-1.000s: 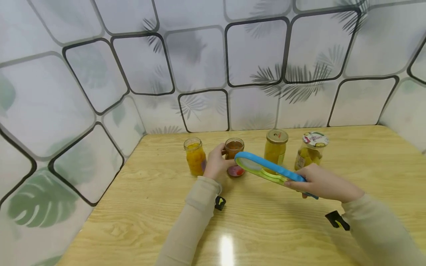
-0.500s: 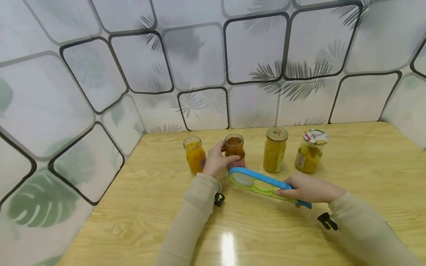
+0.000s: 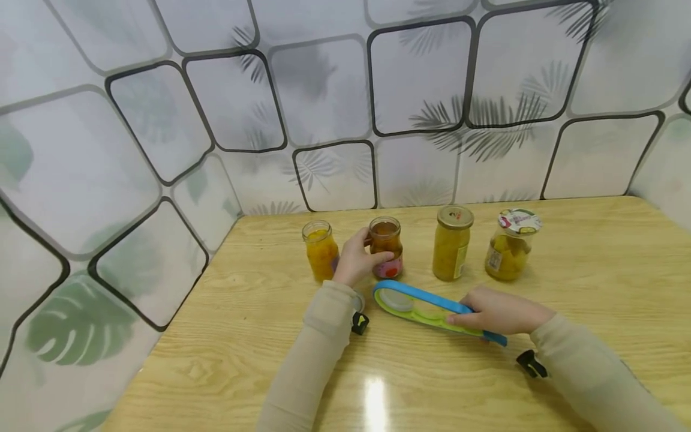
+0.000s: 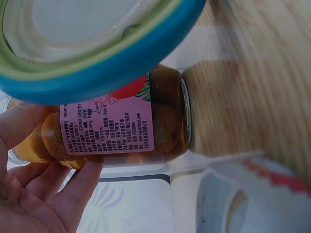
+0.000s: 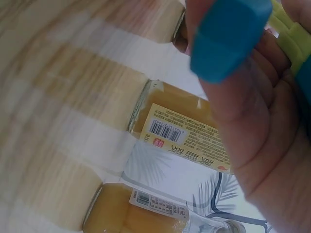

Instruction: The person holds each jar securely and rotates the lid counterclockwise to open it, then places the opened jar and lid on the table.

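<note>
My left hand [image 3: 353,261] grips an uncapped glass jar [image 3: 386,245] of brown contents, upright on the table. Its pink label [image 4: 114,124] shows in the left wrist view, with thumb and fingers on either side of the glass. My right hand [image 3: 502,311] holds a blue and green jar opener [image 3: 432,300] by its handle end. Within the opener's loop sits a round lid [image 3: 396,299], pale inner side up. The loop is in front of the brown jar, low over the table. Some right fingers are hidden beneath the handle.
An uncapped jar of yellow-orange fruit [image 3: 321,252] stands left of my left hand. To the right are a gold-lidded jar [image 3: 452,246] and a jar with a patterned white lid [image 3: 510,249]. Another lid [image 3: 358,300] lies by my left wrist. A patterned wall [image 3: 324,90] backs the table [image 3: 259,336].
The jar opener, with the lid in its loop, has come down and toward me from in front of the jars, carried by my right hand. My left hand stays on the brown jar.
</note>
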Available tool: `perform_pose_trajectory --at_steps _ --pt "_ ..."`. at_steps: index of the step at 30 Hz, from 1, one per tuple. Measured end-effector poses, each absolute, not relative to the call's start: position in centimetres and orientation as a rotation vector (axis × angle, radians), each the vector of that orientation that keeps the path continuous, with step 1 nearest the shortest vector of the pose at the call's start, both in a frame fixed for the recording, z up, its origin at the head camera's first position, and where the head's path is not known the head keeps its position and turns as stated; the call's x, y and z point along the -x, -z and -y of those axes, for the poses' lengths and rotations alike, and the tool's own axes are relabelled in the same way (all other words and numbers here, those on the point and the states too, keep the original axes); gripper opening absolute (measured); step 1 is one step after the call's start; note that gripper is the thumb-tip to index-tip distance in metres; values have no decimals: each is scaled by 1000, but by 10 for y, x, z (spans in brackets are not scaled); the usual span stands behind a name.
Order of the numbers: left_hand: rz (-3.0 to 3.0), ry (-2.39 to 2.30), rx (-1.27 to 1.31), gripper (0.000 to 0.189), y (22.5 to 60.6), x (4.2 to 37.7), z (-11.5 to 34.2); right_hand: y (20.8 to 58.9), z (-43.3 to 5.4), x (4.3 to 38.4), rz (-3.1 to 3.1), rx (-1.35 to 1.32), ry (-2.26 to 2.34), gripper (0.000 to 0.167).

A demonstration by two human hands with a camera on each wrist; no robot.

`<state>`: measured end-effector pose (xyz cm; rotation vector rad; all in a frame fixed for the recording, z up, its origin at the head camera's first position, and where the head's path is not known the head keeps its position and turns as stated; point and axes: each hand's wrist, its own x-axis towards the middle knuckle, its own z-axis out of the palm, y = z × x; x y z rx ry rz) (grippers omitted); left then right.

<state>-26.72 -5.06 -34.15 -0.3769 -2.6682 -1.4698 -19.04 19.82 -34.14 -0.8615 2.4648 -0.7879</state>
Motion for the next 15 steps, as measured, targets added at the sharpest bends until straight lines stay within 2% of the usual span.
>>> perform_pose_trajectory --at_steps 15 --pt "2701 1491 418 50 344 270 52 346 -197 194 -2449 888 773 43"
